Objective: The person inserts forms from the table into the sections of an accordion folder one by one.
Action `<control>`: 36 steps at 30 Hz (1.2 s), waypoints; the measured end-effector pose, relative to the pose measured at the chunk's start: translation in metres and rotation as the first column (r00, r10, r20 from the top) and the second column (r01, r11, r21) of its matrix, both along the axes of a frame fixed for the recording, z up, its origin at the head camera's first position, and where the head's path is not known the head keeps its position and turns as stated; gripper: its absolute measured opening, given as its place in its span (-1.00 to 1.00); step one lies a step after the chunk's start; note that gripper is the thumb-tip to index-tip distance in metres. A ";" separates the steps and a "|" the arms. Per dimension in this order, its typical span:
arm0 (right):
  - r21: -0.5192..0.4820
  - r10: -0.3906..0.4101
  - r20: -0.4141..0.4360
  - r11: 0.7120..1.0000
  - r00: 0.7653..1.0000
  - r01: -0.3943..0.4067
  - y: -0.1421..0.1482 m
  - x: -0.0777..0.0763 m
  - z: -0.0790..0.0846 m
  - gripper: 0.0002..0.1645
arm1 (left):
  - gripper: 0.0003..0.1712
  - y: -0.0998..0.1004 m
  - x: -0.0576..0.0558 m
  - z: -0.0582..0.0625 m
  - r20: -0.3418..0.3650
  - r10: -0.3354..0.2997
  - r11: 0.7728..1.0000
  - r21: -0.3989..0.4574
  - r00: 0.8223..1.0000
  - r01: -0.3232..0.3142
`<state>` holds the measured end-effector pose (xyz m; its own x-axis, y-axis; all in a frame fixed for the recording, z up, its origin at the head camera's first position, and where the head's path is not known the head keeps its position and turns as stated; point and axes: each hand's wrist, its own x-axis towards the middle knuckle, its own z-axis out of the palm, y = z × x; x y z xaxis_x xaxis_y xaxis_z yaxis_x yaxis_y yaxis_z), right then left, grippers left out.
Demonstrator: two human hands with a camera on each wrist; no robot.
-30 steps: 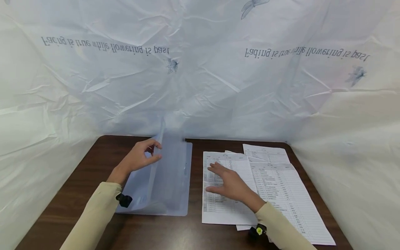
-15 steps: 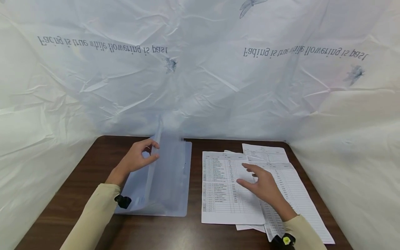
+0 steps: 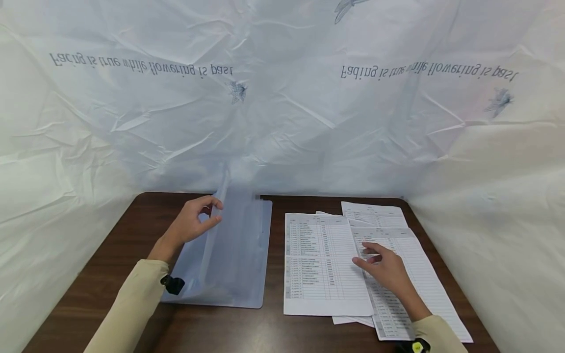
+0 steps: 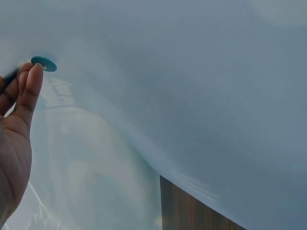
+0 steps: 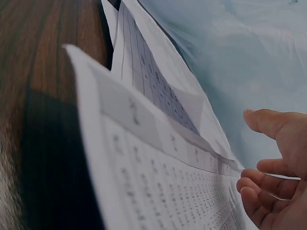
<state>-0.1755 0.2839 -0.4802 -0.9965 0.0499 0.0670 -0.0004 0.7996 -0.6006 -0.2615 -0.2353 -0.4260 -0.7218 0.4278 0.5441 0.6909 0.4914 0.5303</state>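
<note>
A translucent bluish plastic folder [image 3: 240, 264] lies on the left of the table, its top cover lifted. My left hand [image 3: 190, 223] pinches the edge of that cover between thumb and fingers. In the left wrist view a round teal button [image 4: 44, 63] shows at the fingertips, against the pale plastic. My right hand [image 3: 388, 269] is over the printed sheets on the right, fingers loosely bent and nothing between them. Nearest to it are a front sheet of printed rows [image 3: 326, 289] and a second sheet [image 3: 430, 284] partly under it.
Another printed sheet [image 3: 375, 211] sticks out behind these at the back. A dark wood table [image 3: 212, 328] carries everything. Crinkled white plastic sheeting [image 3: 282, 122] with printed words hangs along the back and sides.
My right hand has moved right and back from the front sheet to the edge of the second sheet. The left hand keeps holding the folder cover almost unmoved.
</note>
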 end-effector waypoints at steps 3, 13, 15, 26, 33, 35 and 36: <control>-0.005 -0.003 0.023 1.000 1.000 0.003 0.001 -0.002 -0.005 -0.17 | -0.77 -0.001 0.000 0.001 -0.004 0.008 1.000 -0.002 1.000 -0.008; 0.000 -0.006 0.056 1.000 0.998 0.006 -0.001 -0.007 -0.014 -0.20 | -0.76 -0.002 0.002 0.002 -0.045 0.012 1.000 0.017 0.999 -0.011; 0.000 -0.005 0.062 1.000 0.998 0.005 -0.002 -0.007 -0.014 -0.19 | -0.76 -0.002 0.002 0.002 -0.045 0.014 1.000 0.018 0.999 -0.014; -0.024 -0.002 0.093 1.000 0.996 0.004 -0.001 -0.006 -0.014 -0.22 | -0.76 -0.002 0.002 0.001 -0.040 0.016 1.000 0.019 0.999 -0.015; -0.076 0.031 0.096 0.997 0.995 -0.023 -0.001 -0.002 0.000 -0.41 | -0.77 -0.003 0.003 0.003 -0.044 0.016 1.000 0.017 0.999 -0.015; -0.097 0.039 0.091 0.995 0.995 -0.030 -0.001 -0.002 0.004 -0.45 | -0.78 -0.003 0.003 0.003 -0.044 0.019 1.000 0.017 0.999 -0.018; -0.109 0.042 0.089 0.993 0.995 -0.032 -0.001 -0.002 0.006 -0.46 | -0.78 -0.004 0.002 0.003 -0.045 0.021 1.000 0.016 0.999 -0.020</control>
<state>-0.1770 0.2829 -0.4745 -0.9995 0.0149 -0.0282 0.0301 0.7306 -0.6821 -0.2591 -0.2389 -0.4229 -0.7051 0.4042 0.5826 0.7040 0.4973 0.5070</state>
